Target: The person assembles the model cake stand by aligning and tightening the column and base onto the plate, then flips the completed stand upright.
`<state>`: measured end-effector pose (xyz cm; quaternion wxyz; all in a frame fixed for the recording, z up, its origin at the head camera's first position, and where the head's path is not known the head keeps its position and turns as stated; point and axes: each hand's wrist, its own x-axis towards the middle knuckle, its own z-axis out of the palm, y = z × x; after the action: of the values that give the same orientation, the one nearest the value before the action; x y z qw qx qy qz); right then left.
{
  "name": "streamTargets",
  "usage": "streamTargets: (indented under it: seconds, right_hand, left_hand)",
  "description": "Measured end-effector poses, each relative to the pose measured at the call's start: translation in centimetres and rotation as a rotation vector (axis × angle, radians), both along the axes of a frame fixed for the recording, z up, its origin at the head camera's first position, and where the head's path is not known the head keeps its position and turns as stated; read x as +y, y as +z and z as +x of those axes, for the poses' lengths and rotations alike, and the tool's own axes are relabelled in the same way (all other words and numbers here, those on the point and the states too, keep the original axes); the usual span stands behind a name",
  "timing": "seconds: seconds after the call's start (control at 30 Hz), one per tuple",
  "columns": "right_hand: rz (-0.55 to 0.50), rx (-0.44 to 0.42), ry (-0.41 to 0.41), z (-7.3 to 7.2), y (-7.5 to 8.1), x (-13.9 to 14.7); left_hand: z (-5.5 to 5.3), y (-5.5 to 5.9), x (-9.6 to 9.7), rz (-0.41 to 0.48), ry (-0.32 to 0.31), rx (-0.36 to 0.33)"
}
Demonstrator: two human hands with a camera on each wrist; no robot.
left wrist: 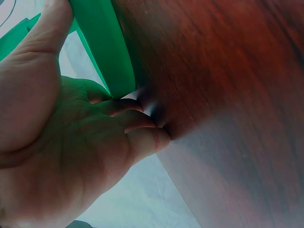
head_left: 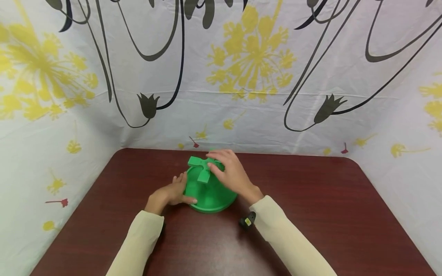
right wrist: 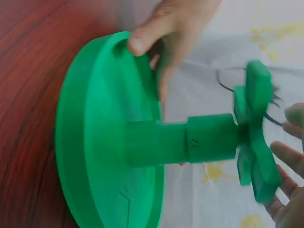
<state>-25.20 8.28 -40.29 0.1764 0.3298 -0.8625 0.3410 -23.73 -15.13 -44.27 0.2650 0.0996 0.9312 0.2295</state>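
Observation:
A green round base [head_left: 210, 199] with a raised rim sits on the table. From its middle rises a green post [right wrist: 171, 145], topped by a green cross-shaped knob [head_left: 203, 175]. My left hand [head_left: 172, 193] holds the base at its left side, thumb over the rim and fingers along the outside. In the left wrist view, those fingertips [left wrist: 161, 137] reach down to the tabletop. My right hand [head_left: 231, 172] is at the knob's right side with loosely bent, spread fingers. The right wrist view shows its fingertips [right wrist: 285, 149] beside the knob's arms; contact is hard to tell.
The dark red-brown wooden table [head_left: 310, 214] spreads around the base. White cloth [head_left: 255, 126] with yellow and grey plant prints hangs behind the table and at both sides. A small black device [head_left: 247, 221] is by my right wrist.

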Motion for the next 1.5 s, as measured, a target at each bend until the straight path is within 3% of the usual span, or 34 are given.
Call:
streamTargets:
  seconds: [0.1, 0.3, 0.73, 1.2, 1.5]
  right_hand:
    - [-0.112, -0.073, -0.018, -0.1, -0.3, 1.1]
    - [-0.145, -0.249, -0.013, 0.0, -0.9, 3.1]
    - [-0.152, -0.362, 0.073, -0.1, -1.1, 5.2]
    - [-0.128, -0.29, 0.165, 0.0, -1.3, 4.9]
    - [-0.082, -0.157, 0.169, 0.7, -1.7, 3.7]
  left_hand:
    - [0.0, 0.0, 0.1, -0.004, 0.002, 0.001]
    - [0.2, 0.1, 0.1, -0.002, 0.015, -0.007]
    - [0.0, 0.1, 0.2, -0.007, 0.009, -0.007]
    - [0.1, 0.0, 0.2, -0.003, 0.013, -0.004]
    - [0.0, 0.0, 0.2, -0.006, 0.016, -0.004]
